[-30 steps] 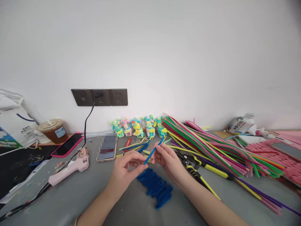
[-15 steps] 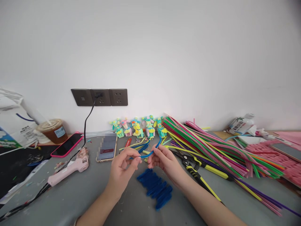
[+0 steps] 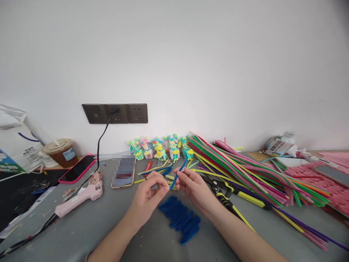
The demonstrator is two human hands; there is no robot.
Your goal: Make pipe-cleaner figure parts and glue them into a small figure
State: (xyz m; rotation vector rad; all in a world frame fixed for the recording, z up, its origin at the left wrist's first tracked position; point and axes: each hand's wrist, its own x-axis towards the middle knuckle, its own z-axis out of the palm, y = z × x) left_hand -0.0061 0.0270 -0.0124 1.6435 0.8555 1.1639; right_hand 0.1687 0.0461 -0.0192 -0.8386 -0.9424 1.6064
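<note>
A short blue pipe cleaner [image 3: 182, 168] is held between my two hands above the middle of the table. My left hand [image 3: 153, 191] pinches its lower end between thumb and fingertips. Higher up, my right hand [image 3: 190, 182] grips it, and its free end points up and away from me. Below the hands lies a row of folded dark blue pipe cleaner pieces [image 3: 180, 219] on the grey table. Just behind the hands are loose yellow and blue pipe cleaners [image 3: 163, 169], partly hidden by my fingers.
Several small pipe cleaner figures [image 3: 159, 149] stand along the wall. At right are a large bundle of pipe cleaners [image 3: 245, 167] and yellow-black pliers [image 3: 229, 203]. Leftward lie a phone [image 3: 123, 173], a pink glue gun [image 3: 79, 200], a pink-cased phone [image 3: 77, 169] and a drink cup [image 3: 61, 153].
My left hand has moved slightly right and down, closer to my right hand. The blue pipe cleaner, curved before, now runs straighter and steeper between them.
</note>
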